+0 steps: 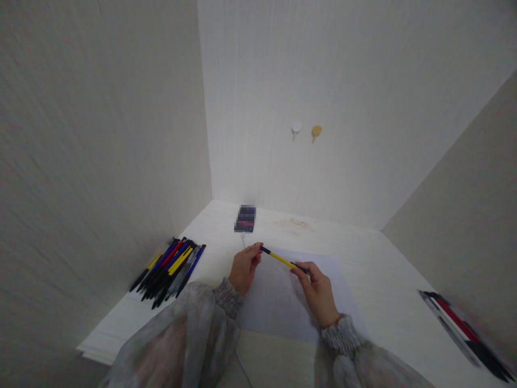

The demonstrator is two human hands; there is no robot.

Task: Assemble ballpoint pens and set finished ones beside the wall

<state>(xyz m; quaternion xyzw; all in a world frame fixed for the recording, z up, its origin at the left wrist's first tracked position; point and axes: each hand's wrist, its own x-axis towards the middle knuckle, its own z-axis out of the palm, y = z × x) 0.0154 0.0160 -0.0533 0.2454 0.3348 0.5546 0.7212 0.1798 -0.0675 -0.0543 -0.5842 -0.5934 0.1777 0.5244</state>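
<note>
Pen (281, 259) is pinched at opposite ends by the left hand (244, 271) and right hand (319, 295), seemingly for steadiness, over paper (274, 310) between the left and right edges of the surface (375, 280).

2 sheer grey sleeves (172, 337), gathered cuffs (341, 335).

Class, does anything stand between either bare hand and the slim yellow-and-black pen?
Nothing visible does: the bare left hand holds one end of the slim yellow-and-black pen, the bare right hand the other, above a pale sheet.
</note>
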